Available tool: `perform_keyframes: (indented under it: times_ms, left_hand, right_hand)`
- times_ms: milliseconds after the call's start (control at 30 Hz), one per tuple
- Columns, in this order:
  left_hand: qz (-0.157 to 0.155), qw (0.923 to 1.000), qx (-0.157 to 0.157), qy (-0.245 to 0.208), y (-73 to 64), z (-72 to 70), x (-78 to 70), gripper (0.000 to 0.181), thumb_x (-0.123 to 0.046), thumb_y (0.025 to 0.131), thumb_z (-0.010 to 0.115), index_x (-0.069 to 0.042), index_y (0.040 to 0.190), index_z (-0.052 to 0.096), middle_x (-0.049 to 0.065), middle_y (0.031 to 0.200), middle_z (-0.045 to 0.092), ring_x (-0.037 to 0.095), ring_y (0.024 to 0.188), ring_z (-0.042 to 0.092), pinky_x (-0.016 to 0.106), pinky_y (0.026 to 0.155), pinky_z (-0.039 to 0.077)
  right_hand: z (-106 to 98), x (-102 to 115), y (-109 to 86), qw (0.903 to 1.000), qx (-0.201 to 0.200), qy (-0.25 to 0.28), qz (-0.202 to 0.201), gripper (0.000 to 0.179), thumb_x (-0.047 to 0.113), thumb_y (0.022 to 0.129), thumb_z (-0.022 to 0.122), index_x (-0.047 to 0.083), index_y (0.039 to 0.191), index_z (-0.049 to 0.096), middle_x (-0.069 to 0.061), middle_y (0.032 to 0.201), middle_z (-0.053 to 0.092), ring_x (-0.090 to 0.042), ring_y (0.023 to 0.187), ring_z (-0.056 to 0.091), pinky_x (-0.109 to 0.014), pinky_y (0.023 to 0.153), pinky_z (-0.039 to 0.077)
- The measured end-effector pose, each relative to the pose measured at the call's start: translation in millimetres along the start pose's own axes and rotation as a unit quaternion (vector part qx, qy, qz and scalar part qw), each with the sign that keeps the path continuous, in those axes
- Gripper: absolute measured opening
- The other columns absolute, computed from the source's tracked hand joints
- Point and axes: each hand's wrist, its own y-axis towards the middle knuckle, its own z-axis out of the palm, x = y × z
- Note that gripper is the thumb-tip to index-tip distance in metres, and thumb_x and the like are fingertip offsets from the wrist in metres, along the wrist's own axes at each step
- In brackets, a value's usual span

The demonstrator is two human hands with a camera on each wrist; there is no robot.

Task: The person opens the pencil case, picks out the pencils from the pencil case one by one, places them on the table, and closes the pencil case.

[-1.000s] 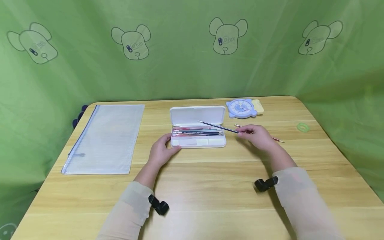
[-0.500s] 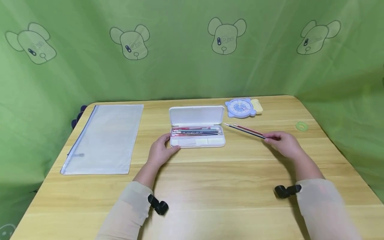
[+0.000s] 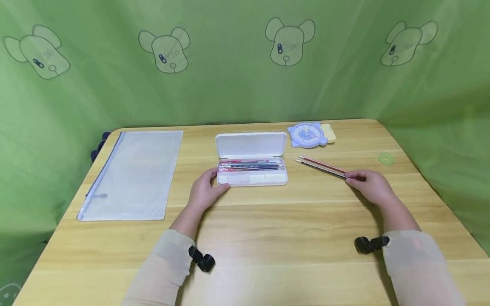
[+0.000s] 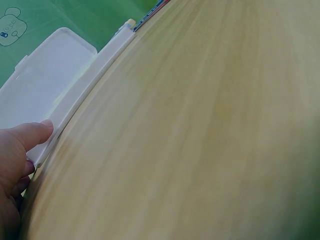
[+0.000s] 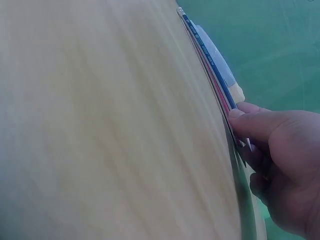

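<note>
The left hand [image 3: 204, 191] holds the left end of the white pencil box [image 3: 250, 145], toward the worktop's [image 3: 283, 238] far edge, and the right hand [image 3: 369, 185] pinches a dark blue pencil [image 3: 321, 169] beside a red pencil [image 3: 321, 163], between the box and the worktop's right edge.

Room before pencil case [image 3: 254, 184]; lid [image 3: 250, 145] (raised) behind

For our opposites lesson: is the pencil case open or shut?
Open. The case has its lid raised, and pencils show inside.
</note>
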Motion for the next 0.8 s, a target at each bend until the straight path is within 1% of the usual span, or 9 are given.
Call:
perform_keyframes:
  times_ms: [233, 467, 633, 733, 800]
  left_hand:
    - [0.000, 1.0000, -0.002, 0.003, 1.2, -0.5, -0.9, 0.069, -0.034, 0.083, 0.077, -0.006, 0.140, 0.051, 0.012, 0.143, 0.055, 0.029, 0.139, 0.044, 0.042, 0.121, 0.030]
    - [-0.002, 1.0000, -0.004, -0.001, -0.1, 0.2, -1.0, 0.068, -0.033, 0.082, 0.077, -0.006, 0.139, 0.051, 0.012, 0.143, 0.055, 0.029, 0.139, 0.045, 0.042, 0.121, 0.031]
    - [0.001, 1.0000, -0.005, 0.000, -0.2, 0.6, -0.6, 0.068, -0.033, 0.082, 0.077, -0.006, 0.139, 0.052, 0.013, 0.143, 0.055, 0.030, 0.139, 0.045, 0.043, 0.121, 0.031]
    - [0.000, 1.0000, -0.003, 0.003, -0.4, 0.3, -1.0, 0.069, -0.034, 0.082, 0.077, -0.006, 0.139, 0.051, 0.012, 0.143, 0.055, 0.030, 0.139, 0.045, 0.043, 0.121, 0.031]
    - [0.000, 1.0000, -0.002, 0.004, -0.7, -0.1, -1.3, 0.069, -0.034, 0.082, 0.077, -0.006, 0.140, 0.051, 0.013, 0.143, 0.055, 0.030, 0.139, 0.045, 0.043, 0.121, 0.031]
  right_hand:
    - [-1.8, 2.4, 1.7, 0.9998, -0.011, -0.015, -0.004, 0.038, 0.030, 0.100, 0.055, 0.000, 0.120, 0.065, -0.030, 0.122, 0.059, -0.044, 0.111, 0.052, -0.058, 0.092, 0.042]
    - [-0.8, 0.4, 1.8, 0.9996, -0.010, -0.025, 0.001, 0.038, 0.030, 0.099, 0.055, -0.001, 0.120, 0.065, -0.032, 0.126, 0.057, -0.049, 0.117, 0.050, -0.064, 0.097, 0.039]
    - [0.2, -1.2, 2.0, 0.9995, -0.008, -0.031, 0.000, 0.040, 0.031, 0.099, 0.055, -0.001, 0.122, 0.065, -0.033, 0.127, 0.055, -0.050, 0.119, 0.048, -0.065, 0.098, 0.038]
    - [0.1, 1.0, 1.7, 0.9993, -0.014, -0.033, -0.006, 0.041, 0.032, 0.100, 0.054, 0.000, 0.123, 0.064, -0.031, 0.125, 0.057, -0.048, 0.116, 0.051, -0.062, 0.095, 0.041]
    - [-0.2, 4.9, 1.7, 0.9992, -0.020, -0.033, -0.014, 0.041, 0.033, 0.100, 0.055, 0.001, 0.124, 0.064, -0.029, 0.122, 0.059, -0.044, 0.110, 0.053, -0.057, 0.089, 0.044]
